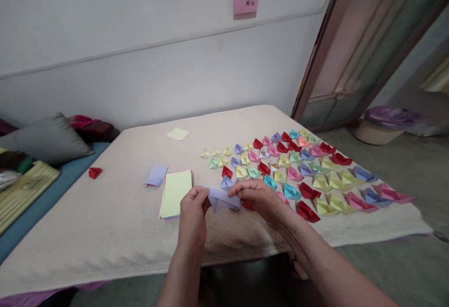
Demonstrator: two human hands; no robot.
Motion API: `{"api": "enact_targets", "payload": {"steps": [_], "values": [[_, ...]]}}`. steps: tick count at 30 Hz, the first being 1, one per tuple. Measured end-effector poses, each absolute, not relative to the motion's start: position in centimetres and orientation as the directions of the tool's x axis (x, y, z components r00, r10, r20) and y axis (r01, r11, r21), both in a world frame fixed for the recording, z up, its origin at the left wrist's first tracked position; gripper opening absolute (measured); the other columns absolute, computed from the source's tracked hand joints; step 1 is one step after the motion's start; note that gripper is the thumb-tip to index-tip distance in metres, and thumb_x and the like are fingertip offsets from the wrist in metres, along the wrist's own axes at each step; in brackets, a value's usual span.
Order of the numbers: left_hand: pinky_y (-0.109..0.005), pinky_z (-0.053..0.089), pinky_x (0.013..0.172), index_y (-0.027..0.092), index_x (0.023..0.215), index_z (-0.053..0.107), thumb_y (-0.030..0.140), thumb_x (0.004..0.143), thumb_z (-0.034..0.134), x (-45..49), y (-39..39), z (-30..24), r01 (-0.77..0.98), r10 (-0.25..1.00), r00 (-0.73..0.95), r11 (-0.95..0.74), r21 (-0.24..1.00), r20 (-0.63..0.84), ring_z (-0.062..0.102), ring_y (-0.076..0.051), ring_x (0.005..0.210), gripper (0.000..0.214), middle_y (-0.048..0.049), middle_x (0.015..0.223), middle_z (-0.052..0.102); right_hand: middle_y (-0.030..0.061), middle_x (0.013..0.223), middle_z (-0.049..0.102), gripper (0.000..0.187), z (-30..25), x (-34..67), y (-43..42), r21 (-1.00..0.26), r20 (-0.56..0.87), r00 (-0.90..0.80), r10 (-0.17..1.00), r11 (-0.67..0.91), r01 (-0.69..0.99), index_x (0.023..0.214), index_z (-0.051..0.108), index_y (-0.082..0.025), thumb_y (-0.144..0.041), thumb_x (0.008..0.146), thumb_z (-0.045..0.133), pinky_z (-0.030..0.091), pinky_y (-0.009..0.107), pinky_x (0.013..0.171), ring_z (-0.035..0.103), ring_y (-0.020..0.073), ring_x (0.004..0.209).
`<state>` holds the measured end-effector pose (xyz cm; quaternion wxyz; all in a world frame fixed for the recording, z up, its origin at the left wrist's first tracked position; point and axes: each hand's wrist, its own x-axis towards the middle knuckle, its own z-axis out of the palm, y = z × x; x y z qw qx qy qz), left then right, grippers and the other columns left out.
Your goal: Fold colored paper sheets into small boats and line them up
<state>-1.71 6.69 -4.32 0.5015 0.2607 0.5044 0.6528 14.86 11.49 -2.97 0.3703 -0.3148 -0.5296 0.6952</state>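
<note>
Both hands pinch a half-folded lilac paper [221, 199] just above the near part of a cloth-covered table [105, 232]. My left hand [192, 213] grips its left end with closed fingers. My right hand [257, 198] presses its right end with fingers curled over it. Directly left of the hands lies a stack of square paper sheets [175, 193] with a pale yellow sheet on top. A folded lilac sheet [156, 175] lies beyond the stack.
Several finished paper boats [308, 176] in red, yellow, pink, blue and green cover the table's right half. A lone red boat [94, 172] and a loose yellow sheet [178, 133] lie apart. Cushions [45, 143] sit at left, a glass door [365, 50] at right.
</note>
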Motion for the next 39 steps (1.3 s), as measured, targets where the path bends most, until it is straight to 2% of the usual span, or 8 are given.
{"api": "enact_targets", "payload": {"steps": [5,9,15,23,29,32,35,39], "values": [[-0.020,0.040,0.055,0.014,0.062,0.057,0.022,0.064,0.070,-1.7,6.9,-4.3,-0.588,0.931,-0.270,0.042,0.807,-0.245,0.052,-0.008,0.056,0.015,0.0038,0.058,0.055,0.0007,0.063,0.060,0.024,-3.3,15.1,11.5,-0.957,-0.031,-0.578,0.815,-0.191,-0.217,0.079,0.072,-0.016,-0.009,0.062,0.056,0.032,0.021,0.048,0.048,0.0093,0.053],[-0.022,0.044,0.056,0.014,0.064,0.060,0.019,0.062,0.069,-1.2,7.0,-4.0,-0.682,0.903,-0.207,0.143,0.717,-0.377,0.059,-0.011,0.059,0.010,0.0007,0.063,0.063,0.0000,0.068,0.059,0.017,-3.4,15.1,11.5,-0.979,0.124,-0.531,0.838,0.016,-0.204,0.077,0.072,-0.019,-0.010,0.066,0.063,0.037,0.022,0.053,0.050,0.0103,0.059],[-0.019,0.043,0.048,0.014,0.069,0.062,0.014,0.068,0.063,-0.5,6.8,-4.0,-0.730,0.853,-0.143,0.251,0.635,-0.502,0.058,-0.009,0.054,0.002,-0.0002,0.063,0.066,0.0056,0.114,0.057,0.008,-2.8,15.4,11.2,-0.973,0.218,-0.560,0.799,0.135,-0.185,0.074,0.069,-0.019,-0.019,0.077,0.062,0.041,0.023,0.056,0.050,0.0068,0.059],[-0.017,0.042,0.043,0.013,0.068,0.059,0.014,0.070,0.062,-0.3,6.9,-4.6,-0.734,0.796,-0.052,0.379,0.564,-0.602,0.051,-0.006,0.042,0.003,0.0021,0.053,0.058,0.0044,0.088,0.068,0.018,-3.2,15.0,11.1,-0.967,0.168,-0.587,0.792,0.017,-0.254,0.091,0.067,-0.020,-0.020,0.073,0.069,0.046,0.026,0.066,0.062,0.0157,0.079],[-0.018,0.038,0.044,0.011,0.068,0.060,0.020,0.071,0.058,0.6,6.8,-5.0,-0.619,0.771,0.044,0.520,0.589,-0.635,0.046,-0.006,0.042,0.010,-0.0006,0.056,0.057,0.0001,0.062,0.063,0.007,-3.2,14.9,11.5,-0.975,0.086,-0.450,0.889,-0.018,-0.222,0.073,0.068,-0.016,-0.022,0.069,0.071,0.041,0.023,0.051,0.054,0.0110,0.053],[-0.020,0.037,0.049,0.012,0.065,0.061,0.024,0.072,0.058,0.7,6.6,-5.2,-0.482,0.832,-0.085,0.448,0.753,-0.548,0.050,-0.009,0.050,0.013,-0.0015,0.058,0.058,-0.0025,0.055,0.057,0.010,-3.2,15.0,11.8,-0.972,0.057,-0.388,0.920,-0.038,-0.233,0.069,0.067,-0.016,-0.024,0.066,0.072,0.037,0.022,0.047,0.047,0.0088,0.048],[-0.021,0.038,0.059,0.015,0.063,0.059,0.029,0.074,0.061,0.4,6.4,-4.7,-0.167,0.913,-0.354,0.153,0.974,-0.205,0.053,-0.011,0.063,0.017,0.0004,0.063,0.058,-0.0032,0.054,0.056,0.014,-3.5,14.9,11.9,-0.968,-0.002,-0.365,0.931,-0.094,-0.232,0.074,0.067,-0.015,-0.024,0.064,0.072,0.035,0.022,0.046,0.044,0.0083,0.047],[-0.021,0.037,0.059,0.017,0.073,0.061,0.032,0.075,0.063,0.4,6.2,-3.5,-0.018,0.924,-0.382,-0.028,0.999,0.019,0.049,-0.010,0.062,0.015,0.0031,0.065,0.056,-0.0038,0.057,0.057,0.022,-3.7,14.3,11.6,-0.961,-0.053,-0.351,0.935,-0.143,-0.237,0.079,0.063,-0.017,-0.022,0.061,0.074,0.035,0.022,0.048,0.046,0.0086,0.048]]}}
